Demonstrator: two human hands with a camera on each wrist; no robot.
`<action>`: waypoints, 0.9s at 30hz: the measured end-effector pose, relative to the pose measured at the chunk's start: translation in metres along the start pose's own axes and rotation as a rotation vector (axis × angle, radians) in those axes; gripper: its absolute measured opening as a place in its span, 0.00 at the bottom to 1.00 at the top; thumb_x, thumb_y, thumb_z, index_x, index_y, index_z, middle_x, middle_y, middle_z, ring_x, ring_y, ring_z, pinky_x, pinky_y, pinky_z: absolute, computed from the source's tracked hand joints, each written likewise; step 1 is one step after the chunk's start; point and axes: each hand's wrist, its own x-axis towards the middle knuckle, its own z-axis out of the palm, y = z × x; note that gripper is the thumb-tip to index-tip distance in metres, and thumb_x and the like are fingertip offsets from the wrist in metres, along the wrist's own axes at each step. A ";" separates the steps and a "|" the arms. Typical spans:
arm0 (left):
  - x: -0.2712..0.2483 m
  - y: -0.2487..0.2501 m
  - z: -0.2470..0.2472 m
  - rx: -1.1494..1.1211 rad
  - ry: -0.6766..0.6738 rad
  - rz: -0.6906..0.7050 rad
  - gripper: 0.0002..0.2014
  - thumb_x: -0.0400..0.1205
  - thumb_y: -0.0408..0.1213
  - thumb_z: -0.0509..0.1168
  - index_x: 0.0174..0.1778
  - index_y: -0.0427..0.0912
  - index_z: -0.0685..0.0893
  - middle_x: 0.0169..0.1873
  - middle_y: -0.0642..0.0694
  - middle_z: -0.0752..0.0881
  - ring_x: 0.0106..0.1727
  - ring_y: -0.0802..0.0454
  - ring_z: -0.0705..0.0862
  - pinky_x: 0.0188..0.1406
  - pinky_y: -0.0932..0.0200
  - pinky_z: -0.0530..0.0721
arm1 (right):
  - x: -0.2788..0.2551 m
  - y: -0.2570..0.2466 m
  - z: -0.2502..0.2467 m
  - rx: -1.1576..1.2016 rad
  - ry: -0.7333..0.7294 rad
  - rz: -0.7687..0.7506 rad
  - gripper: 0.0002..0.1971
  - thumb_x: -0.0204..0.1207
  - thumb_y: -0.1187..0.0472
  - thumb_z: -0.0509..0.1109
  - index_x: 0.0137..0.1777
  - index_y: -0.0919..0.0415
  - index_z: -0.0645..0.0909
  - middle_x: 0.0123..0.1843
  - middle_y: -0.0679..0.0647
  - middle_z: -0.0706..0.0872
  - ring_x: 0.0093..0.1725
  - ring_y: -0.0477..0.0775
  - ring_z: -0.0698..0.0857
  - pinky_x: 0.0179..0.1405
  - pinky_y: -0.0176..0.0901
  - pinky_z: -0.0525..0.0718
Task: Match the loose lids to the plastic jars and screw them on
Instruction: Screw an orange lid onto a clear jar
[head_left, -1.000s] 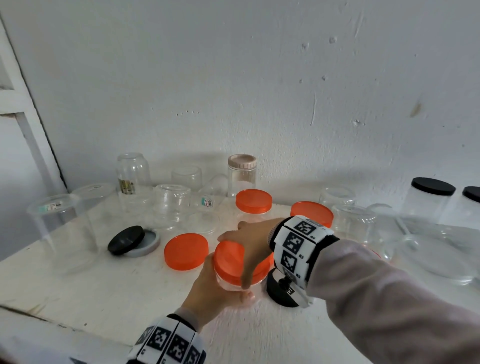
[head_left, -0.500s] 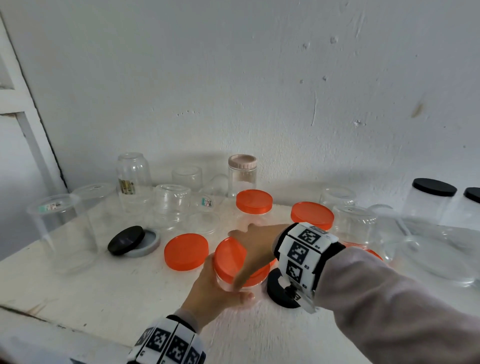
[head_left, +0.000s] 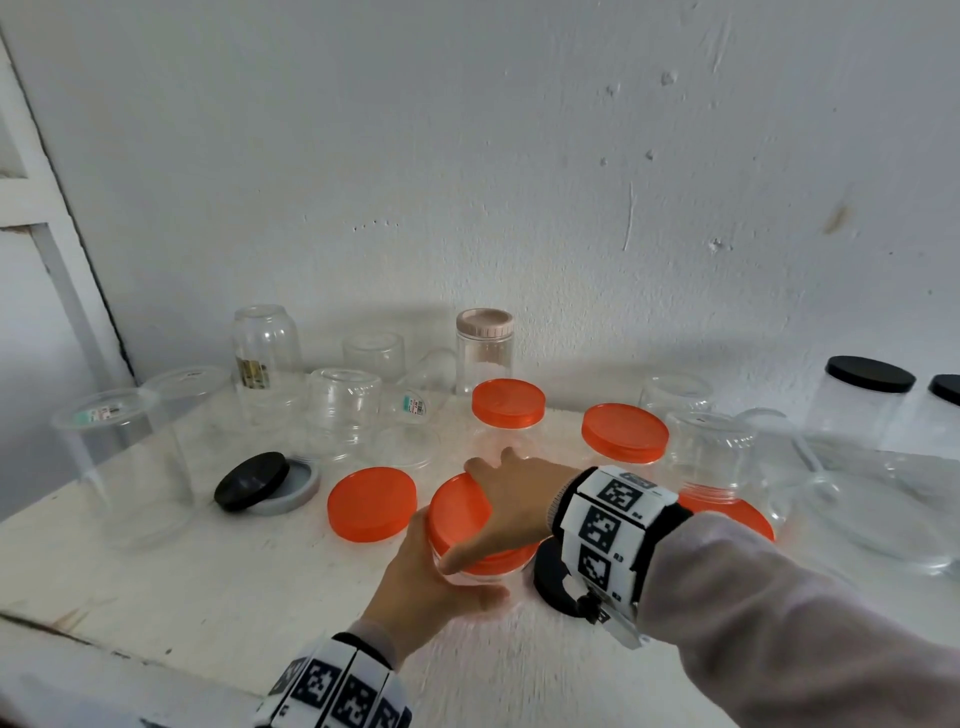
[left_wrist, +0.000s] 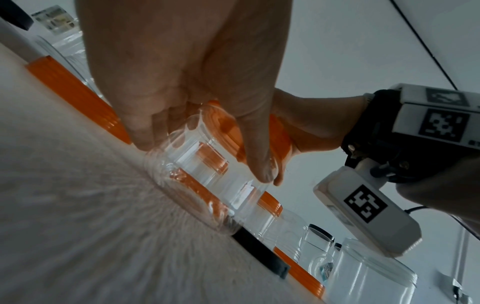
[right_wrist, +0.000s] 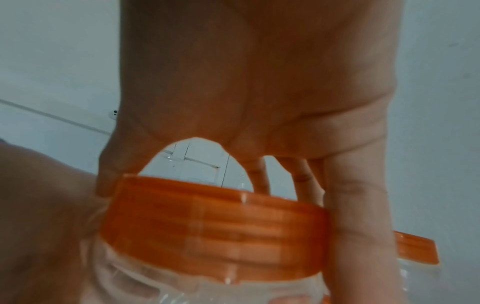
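A small clear plastic jar (head_left: 488, 576) (left_wrist: 207, 181) stands near the middle of the white table (head_left: 156, 587). My left hand (head_left: 426, 571) (left_wrist: 182, 72) grips its body from the near left side. An orange lid (head_left: 457, 509) (left_wrist: 279, 133) (right_wrist: 215, 222) sits on top of the jar. My right hand (head_left: 514, 499) (right_wrist: 259, 82) lies over this lid, with its thumb down the near rim and its fingers over the far rim. The jar's mouth and thread are hidden under the lid.
A loose orange lid (head_left: 371, 504) lies left of the jar, and further left a black lid (head_left: 252, 480) leans on a grey one (head_left: 296, 491). Another black lid (head_left: 553, 577) lies under my right wrist. Upturned clear jars (head_left: 343, 410), orange-lidded jars (head_left: 623, 434) and black-lidded jars (head_left: 870, 374) crowd the back and right.
My right hand has turned on the orange lid, its wrist swinging right and toward me. The left hand and the jar have stayed in place.
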 end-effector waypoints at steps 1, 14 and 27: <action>0.000 0.000 0.000 0.001 0.000 -0.001 0.47 0.59 0.37 0.85 0.67 0.59 0.61 0.59 0.57 0.79 0.57 0.61 0.80 0.45 0.71 0.77 | -0.001 0.001 -0.003 -0.015 -0.027 0.002 0.57 0.51 0.19 0.69 0.79 0.40 0.53 0.77 0.56 0.64 0.72 0.66 0.71 0.64 0.66 0.76; -0.002 0.000 0.000 -0.010 0.015 0.016 0.48 0.59 0.36 0.85 0.68 0.57 0.63 0.61 0.55 0.80 0.60 0.60 0.80 0.54 0.63 0.80 | 0.000 0.000 -0.007 -0.044 -0.037 -0.018 0.57 0.51 0.20 0.70 0.79 0.40 0.54 0.75 0.56 0.66 0.70 0.65 0.73 0.61 0.64 0.78; -0.003 0.004 0.001 0.019 0.009 -0.006 0.48 0.61 0.35 0.84 0.72 0.52 0.62 0.61 0.53 0.79 0.61 0.55 0.80 0.61 0.56 0.81 | 0.000 -0.002 -0.026 -0.155 -0.102 -0.114 0.53 0.57 0.28 0.76 0.80 0.37 0.53 0.74 0.50 0.66 0.72 0.61 0.71 0.58 0.59 0.75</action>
